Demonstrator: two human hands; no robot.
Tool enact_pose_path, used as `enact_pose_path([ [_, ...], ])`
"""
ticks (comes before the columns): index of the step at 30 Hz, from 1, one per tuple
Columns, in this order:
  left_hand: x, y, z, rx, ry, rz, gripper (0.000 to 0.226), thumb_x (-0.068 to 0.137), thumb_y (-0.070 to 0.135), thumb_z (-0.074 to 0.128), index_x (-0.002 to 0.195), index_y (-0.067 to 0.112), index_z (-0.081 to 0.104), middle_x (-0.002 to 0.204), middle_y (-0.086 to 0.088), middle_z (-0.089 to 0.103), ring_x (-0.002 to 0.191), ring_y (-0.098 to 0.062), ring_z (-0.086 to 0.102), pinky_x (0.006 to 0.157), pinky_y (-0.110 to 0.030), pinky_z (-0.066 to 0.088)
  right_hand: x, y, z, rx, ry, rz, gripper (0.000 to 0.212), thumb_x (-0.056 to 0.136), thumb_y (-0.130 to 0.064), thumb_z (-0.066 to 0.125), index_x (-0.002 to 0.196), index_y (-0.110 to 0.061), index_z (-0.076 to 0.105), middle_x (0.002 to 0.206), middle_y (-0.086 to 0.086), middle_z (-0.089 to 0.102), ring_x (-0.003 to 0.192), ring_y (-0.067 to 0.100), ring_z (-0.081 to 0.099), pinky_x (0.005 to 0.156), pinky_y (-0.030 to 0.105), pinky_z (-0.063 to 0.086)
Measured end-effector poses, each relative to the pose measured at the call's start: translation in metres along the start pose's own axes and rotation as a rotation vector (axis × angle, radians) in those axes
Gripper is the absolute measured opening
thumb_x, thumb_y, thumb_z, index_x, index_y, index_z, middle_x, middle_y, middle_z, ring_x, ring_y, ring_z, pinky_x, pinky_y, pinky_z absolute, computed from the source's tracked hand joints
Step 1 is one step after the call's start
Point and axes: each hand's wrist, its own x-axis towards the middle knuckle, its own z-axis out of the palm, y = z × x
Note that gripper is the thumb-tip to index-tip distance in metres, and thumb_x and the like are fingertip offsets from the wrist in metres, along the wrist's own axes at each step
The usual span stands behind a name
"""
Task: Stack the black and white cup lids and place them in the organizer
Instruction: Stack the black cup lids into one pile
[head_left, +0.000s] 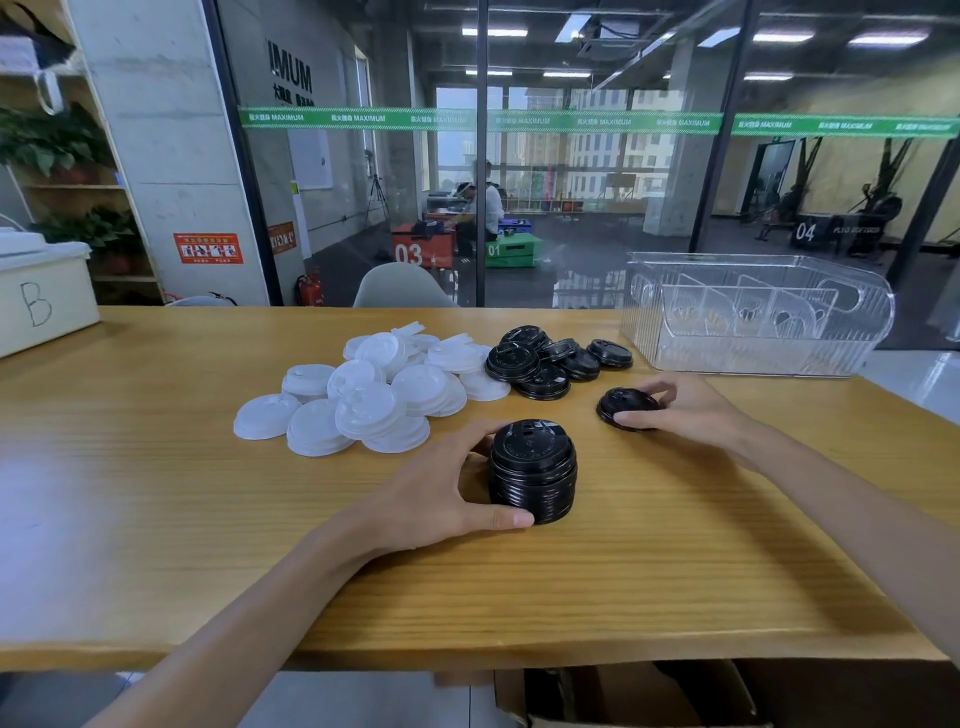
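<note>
1. My left hand (441, 488) curls around the black stack (532, 470) on the table (156, 519), thumb in front.
2. My right hand (680, 402) pinches a single black lid (626, 405) by its rim.
3. I judge the lids light, thin and slippery; hold the rims, not the tops.
4. The organizer (753, 312) stands behind my right hand.

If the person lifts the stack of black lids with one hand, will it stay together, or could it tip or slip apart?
The black lid stack is probably light, being thin plastic lids. It looks nested and fairly straight, so it should likely hold together if gripped round its sides, as the left hand does. The glossy lids may be slippery, so tilting it could let the upper ones slide off.
</note>
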Motion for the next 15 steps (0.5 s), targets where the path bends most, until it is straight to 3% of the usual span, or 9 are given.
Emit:
enact_pose_path([
  [4,0.0,0.001,0.0,-0.002,0.002,-0.005,0.084,0.082,0.041,0.095,0.153,0.04,0.05,0.142,0.027,0.065,0.131,0.016,0.053,0.102,0.001,0.037,-0.009,-0.004,0.008,0.012,0.114,-0.011,0.075,0.065,-0.064,0.094,0.119,-0.024,0.061,0.127,-0.004,0.066,0.12,0.018,0.061,0.101,0.042,0.052],
  [9,0.0,0.001,0.0,-0.006,-0.001,-0.003,0.082,0.081,0.042,0.096,0.15,0.045,0.051,0.141,0.029,0.065,0.132,0.015,0.054,0.103,0.0,0.037,-0.026,-0.021,0.013,-0.002,0.19,-0.061,0.081,0.071,-0.061,0.092,0.134,-0.024,0.058,0.129,0.001,0.063,0.12,0.02,0.059,0.094,0.035,0.046],
  [15,0.0,0.001,0.0,-0.007,-0.012,-0.011,0.086,0.081,0.049,0.095,0.154,0.045,0.049,0.144,0.028,0.063,0.135,0.01,0.056,0.111,-0.011,0.041,-0.038,-0.038,0.011,-0.042,0.275,-0.108,0.07,0.07,-0.067,0.089,0.117,-0.023,0.061,0.124,0.003,0.067,0.115,0.021,0.062,0.086,0.036,0.047],
])
